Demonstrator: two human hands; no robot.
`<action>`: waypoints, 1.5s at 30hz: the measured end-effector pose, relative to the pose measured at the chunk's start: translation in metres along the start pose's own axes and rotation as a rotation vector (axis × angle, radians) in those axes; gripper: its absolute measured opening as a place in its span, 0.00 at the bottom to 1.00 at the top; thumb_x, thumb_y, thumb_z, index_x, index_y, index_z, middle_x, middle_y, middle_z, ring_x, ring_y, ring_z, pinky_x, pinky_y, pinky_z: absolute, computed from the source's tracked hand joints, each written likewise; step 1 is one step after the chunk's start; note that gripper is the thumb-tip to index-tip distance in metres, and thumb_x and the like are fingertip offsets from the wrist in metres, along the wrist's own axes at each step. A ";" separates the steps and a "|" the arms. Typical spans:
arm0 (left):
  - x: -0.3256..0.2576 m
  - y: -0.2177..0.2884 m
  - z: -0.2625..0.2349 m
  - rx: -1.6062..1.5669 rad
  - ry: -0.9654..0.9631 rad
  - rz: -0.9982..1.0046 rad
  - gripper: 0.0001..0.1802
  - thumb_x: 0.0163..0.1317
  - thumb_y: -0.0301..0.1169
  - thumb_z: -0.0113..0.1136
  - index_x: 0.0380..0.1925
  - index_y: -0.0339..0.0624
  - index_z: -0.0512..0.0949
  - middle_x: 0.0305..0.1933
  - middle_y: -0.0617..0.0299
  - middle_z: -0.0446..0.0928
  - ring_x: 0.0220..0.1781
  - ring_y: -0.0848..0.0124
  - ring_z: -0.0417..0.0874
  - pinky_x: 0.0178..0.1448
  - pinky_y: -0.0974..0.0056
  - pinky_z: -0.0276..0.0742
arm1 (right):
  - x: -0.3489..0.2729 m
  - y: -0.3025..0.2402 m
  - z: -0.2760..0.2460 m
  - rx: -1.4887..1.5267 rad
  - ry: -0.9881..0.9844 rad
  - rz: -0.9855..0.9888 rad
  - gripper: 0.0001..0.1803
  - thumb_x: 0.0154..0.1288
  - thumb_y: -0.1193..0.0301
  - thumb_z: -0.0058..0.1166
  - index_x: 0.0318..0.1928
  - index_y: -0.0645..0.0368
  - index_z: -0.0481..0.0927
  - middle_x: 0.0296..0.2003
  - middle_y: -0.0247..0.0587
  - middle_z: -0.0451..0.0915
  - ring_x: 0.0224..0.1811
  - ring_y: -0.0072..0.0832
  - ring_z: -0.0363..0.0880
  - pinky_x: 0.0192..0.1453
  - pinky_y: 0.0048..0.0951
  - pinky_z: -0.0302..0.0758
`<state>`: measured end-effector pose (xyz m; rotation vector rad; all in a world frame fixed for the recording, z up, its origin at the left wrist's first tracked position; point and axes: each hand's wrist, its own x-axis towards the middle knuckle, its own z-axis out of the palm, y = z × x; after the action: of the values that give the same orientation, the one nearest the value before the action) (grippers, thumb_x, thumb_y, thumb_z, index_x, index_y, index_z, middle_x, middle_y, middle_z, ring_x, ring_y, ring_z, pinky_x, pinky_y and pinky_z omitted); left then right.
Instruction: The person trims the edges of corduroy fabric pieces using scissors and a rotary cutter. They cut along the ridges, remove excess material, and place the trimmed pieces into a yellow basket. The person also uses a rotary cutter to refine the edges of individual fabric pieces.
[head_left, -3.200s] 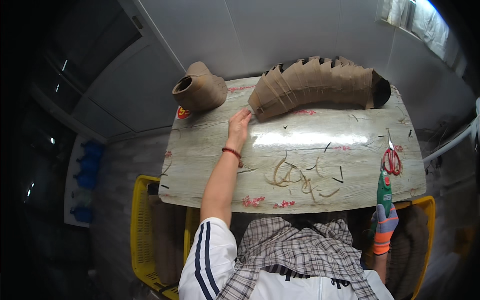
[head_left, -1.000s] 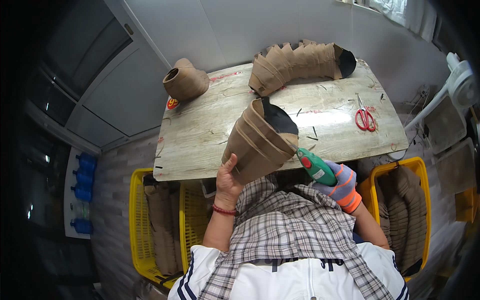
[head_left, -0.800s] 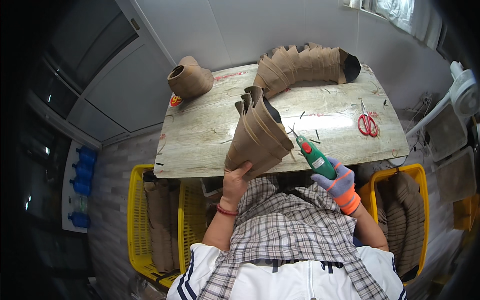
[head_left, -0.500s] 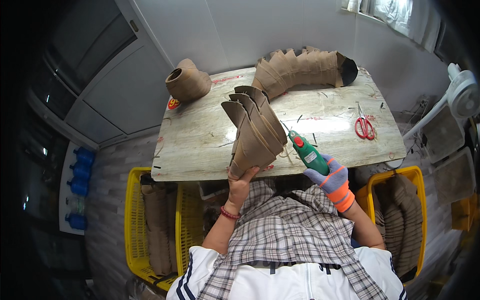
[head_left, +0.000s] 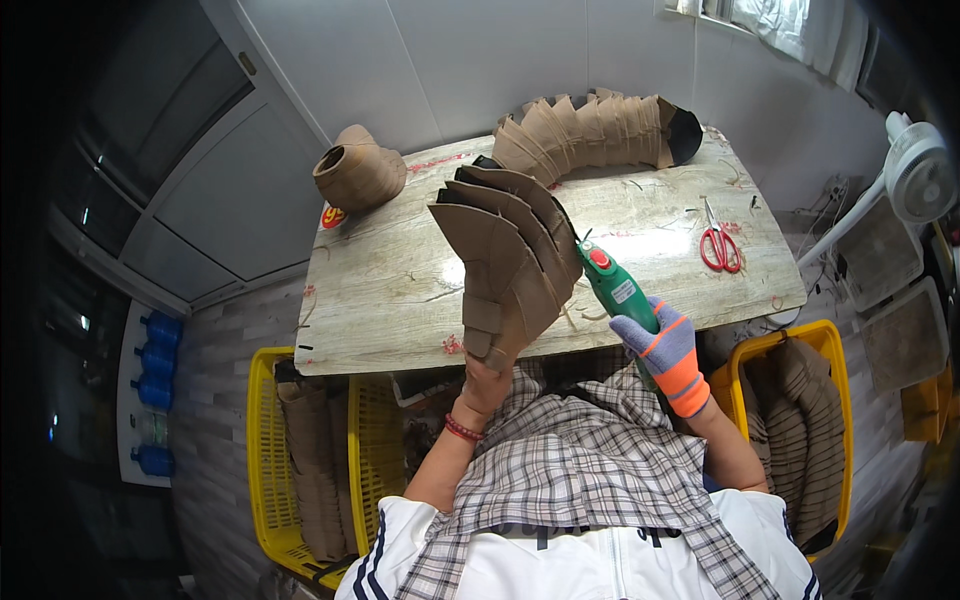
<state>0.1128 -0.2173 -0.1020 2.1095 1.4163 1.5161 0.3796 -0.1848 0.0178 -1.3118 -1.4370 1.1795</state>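
Observation:
My bare left hand grips the narrow lower end of a stack of nested brown fabric pieces, whose pointed dark-lined edges fan out above the table. A purple and orange glove covers my right hand. It is wrapped round a green handheld power tool with a red button. The tool's front end meets the right edge of the stack; its very tip is hard to make out there.
On the table lie red-handled scissors, a long curved row of brown pieces and a rolled brown bundle. Yellow baskets with more brown pieces flank my legs. A white fan stands at the right.
My left hand has turned the stack, showing more of its broad side. The tool in my right hand has come up against the stack's right edge. The view has shifted slightly.

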 end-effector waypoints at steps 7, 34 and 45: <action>-0.028 -0.040 -0.003 0.073 -0.048 0.000 0.24 0.48 0.20 0.60 0.50 0.37 0.77 0.62 0.39 0.64 0.62 0.43 0.69 0.66 0.47 0.64 | 0.004 -0.005 -0.002 0.089 -0.058 0.068 0.23 0.56 0.60 0.69 0.43 0.65 0.79 0.21 0.30 0.76 0.19 0.14 0.71 0.23 0.19 0.68; 0.069 -0.072 -0.213 0.896 -0.263 -0.409 0.23 0.54 0.39 0.68 0.27 0.23 0.77 0.29 0.37 0.78 0.37 0.40 0.77 0.43 0.48 0.71 | 0.021 0.021 -0.018 0.080 -0.026 0.069 0.16 0.58 0.62 0.66 0.36 0.61 0.79 0.18 0.26 0.72 0.17 0.14 0.67 0.22 0.19 0.63; 0.117 -0.026 -0.266 -0.157 0.240 -0.632 0.19 0.60 0.25 0.63 0.50 0.29 0.77 0.51 0.55 0.81 0.50 0.63 0.82 0.56 0.62 0.78 | 0.019 0.029 -0.016 -0.154 -0.013 -0.037 0.21 0.54 0.63 0.70 0.42 0.64 0.80 0.23 0.32 0.78 0.23 0.15 0.74 0.27 0.20 0.70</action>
<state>-0.1153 -0.2087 0.0799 1.2377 1.7490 1.5630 0.3993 -0.1635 -0.0078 -1.3773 -1.5810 1.0723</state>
